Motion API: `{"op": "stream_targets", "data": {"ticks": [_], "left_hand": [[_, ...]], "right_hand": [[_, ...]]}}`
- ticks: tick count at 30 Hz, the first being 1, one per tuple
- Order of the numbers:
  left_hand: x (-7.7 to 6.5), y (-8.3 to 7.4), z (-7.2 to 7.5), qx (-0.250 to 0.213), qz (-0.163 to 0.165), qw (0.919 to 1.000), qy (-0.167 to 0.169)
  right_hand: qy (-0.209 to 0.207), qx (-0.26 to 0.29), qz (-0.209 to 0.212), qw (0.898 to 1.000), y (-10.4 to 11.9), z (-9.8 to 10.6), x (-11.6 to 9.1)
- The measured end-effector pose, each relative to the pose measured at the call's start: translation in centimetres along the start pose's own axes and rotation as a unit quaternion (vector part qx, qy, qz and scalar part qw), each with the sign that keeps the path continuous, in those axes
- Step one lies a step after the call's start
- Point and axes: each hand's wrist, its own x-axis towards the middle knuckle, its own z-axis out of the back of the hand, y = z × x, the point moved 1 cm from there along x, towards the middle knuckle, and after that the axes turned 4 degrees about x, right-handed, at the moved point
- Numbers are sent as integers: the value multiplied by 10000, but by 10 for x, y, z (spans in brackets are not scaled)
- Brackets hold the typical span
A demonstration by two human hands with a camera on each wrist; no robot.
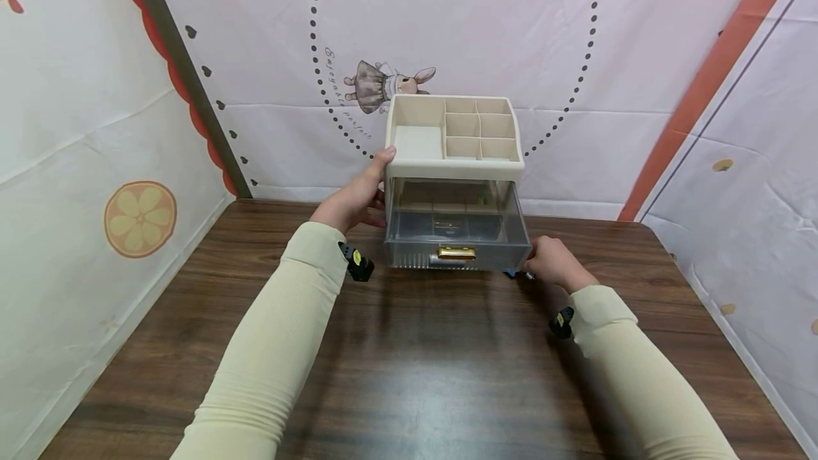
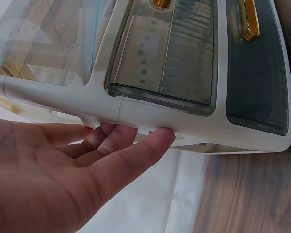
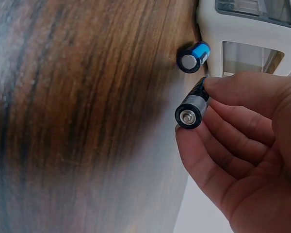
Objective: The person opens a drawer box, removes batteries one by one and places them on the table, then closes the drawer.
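Note:
A cream desktop organizer (image 1: 455,170) with clear drawers stands at the back of the table. Its upper drawer (image 1: 456,233), with a gold handle, is pulled out toward me. My left hand (image 1: 358,197) rests on the organizer's left side, fingertips against the cream frame (image 2: 150,114) and thumb up by the top tray. Low at the right front corner, my right hand (image 1: 554,261) pinches a small cylindrical battery (image 3: 194,106) between thumb and fingers, one metal end facing the wrist camera. Beside it, a blue and black battery (image 3: 195,57) lies on the table close to the organizer's base.
The organizer's top tray has one large compartment (image 1: 418,142) and several small ones. Below the pulled-out drawer are closed dark drawers (image 2: 259,73). Printed cloth (image 1: 460,34) hangs behind and at both sides of the wooden table (image 1: 422,368).

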Motion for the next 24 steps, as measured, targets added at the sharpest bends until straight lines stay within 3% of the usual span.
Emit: {"op": "stream_targets", "data": {"ticks": [24], "left_hand": [[0,1,0,-73,13,10000,26]], "right_hand": [[-377,-391,156,9984,-4,-8,4]]}}
